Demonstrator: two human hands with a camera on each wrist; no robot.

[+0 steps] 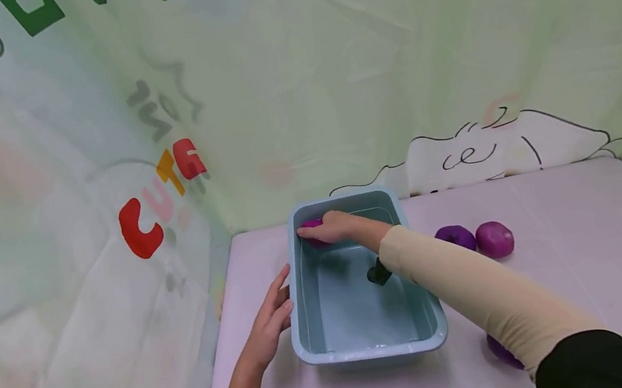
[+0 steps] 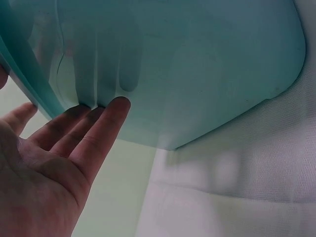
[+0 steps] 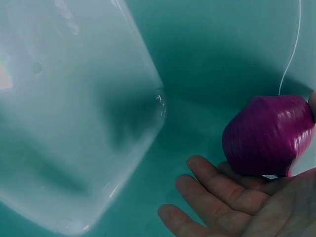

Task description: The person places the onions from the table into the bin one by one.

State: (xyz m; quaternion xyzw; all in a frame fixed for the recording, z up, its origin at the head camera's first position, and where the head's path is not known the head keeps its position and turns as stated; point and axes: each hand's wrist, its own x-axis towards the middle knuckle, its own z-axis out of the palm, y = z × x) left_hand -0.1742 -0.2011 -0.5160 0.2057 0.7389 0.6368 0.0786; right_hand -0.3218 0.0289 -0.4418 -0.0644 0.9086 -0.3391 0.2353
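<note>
A blue plastic basin stands on the table in front of me. Inside its far left corner my right hand holds a red onion, glossy and purple, between thumb and fingers. Only part of this onion shows past the hand in the head view. My left hand is at the basin's left side, fingers extended. Up close, its fingertips touch the outer wall of the basin, the thumb up near the rim.
Right of the basin, a dark purple round item sits beside a purple onion. Another purple item is partly hidden under my right forearm. Printed cloth walls off the back and left of the pale table.
</note>
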